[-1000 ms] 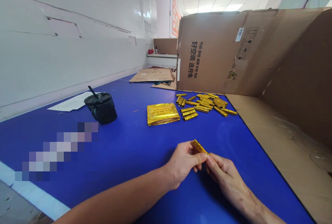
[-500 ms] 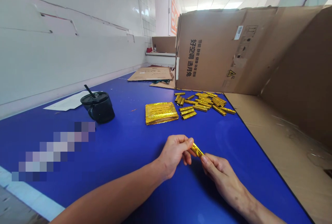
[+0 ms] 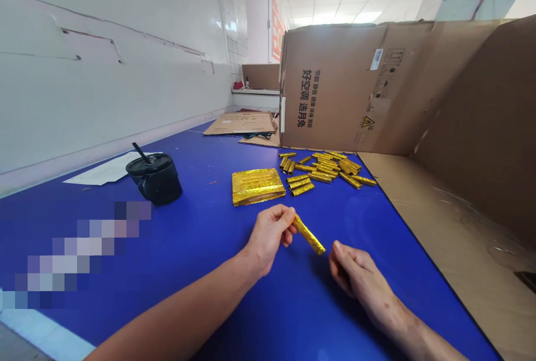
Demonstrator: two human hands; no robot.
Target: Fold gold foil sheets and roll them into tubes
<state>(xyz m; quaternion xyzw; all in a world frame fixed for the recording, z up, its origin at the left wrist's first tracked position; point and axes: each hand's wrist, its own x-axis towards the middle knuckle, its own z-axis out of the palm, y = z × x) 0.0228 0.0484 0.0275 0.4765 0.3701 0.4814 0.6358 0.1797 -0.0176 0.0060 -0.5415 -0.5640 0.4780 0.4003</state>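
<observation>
Slanting inward, the hands (image 3: 270, 238) flank a tilted gold stick (image 3: 309, 234).

Two bare hands, bare forearms.
The left hand (image 3: 268, 238) joins a smooth left forearm (image 3: 180, 305), uncovered to the frame's lower edge; the right hand (image 3: 362, 272) has a rounded thumb (image 3: 344, 254), and a small spot marks the right wrist (image 3: 387, 305).

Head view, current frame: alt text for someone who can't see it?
A person's left hand holds a slim gold piece by one end over a blue table, the right hand just off its other end. Beyond are a gold stack and loose gold pieces, with a dark lidded mug to the left.
</observation>
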